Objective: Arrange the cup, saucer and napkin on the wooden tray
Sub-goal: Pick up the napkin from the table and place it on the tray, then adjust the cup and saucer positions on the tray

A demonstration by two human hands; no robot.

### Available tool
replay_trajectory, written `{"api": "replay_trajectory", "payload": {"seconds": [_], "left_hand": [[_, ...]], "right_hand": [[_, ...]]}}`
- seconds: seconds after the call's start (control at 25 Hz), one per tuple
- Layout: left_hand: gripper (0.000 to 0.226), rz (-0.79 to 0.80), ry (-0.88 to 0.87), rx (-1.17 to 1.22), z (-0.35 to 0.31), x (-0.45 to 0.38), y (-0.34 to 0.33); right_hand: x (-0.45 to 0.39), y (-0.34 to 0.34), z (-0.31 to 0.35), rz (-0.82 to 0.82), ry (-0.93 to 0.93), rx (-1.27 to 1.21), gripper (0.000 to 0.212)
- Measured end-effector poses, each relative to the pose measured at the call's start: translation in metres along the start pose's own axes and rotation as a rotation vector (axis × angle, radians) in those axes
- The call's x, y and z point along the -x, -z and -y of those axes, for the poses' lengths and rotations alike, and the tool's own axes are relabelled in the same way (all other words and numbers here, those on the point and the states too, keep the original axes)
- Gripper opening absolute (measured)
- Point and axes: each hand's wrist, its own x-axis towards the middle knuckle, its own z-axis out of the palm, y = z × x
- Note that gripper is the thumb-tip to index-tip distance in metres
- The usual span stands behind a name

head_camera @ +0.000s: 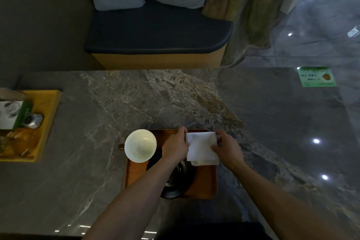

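A brown wooden tray [204, 181] lies on the marble table near me. A white cup [140, 145] with a dark handle stands at the tray's far left corner. A dark saucer [180, 179] lies in the tray's middle, partly hidden under my left forearm. A folded white napkin [201, 148] sits over the tray's far right part. My left hand [176, 145] grips the napkin's left edge and my right hand [227, 147] grips its right edge.
A yellow tray [48, 103] at the table's left edge holds a card, a small metal tin [33, 121] and a glass dish. A green sticker [316, 76] lies at the far right. A cushioned bench [157, 33] stands beyond the table.
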Motion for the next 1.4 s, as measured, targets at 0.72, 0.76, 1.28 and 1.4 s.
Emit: {"api": "replay_trajectory", "payload": {"seconds": [0.72,0.76,1.28,1.4], "left_hand": [[0.034,-0.126,-0.138,0.045,0.012,0.03,0.005],[0.033,-0.12,-0.144,0.057,0.014,0.038,0.004],[0.027,-0.093,-0.097,-0.075,0.108,0.148,-0.004],[0.021,-0.075,-0.042,-0.065,0.133,0.163,0.004]], "right_hand": [[0.034,0.004,-0.001,-0.041,0.041,0.099,0.064],[0.04,0.007,-0.002,-0.058,0.076,0.16,0.06],[0.105,0.014,-0.006,0.128,0.478,0.733,0.038],[0.123,0.011,0.012,0.195,0.511,0.732,0.069]]}}
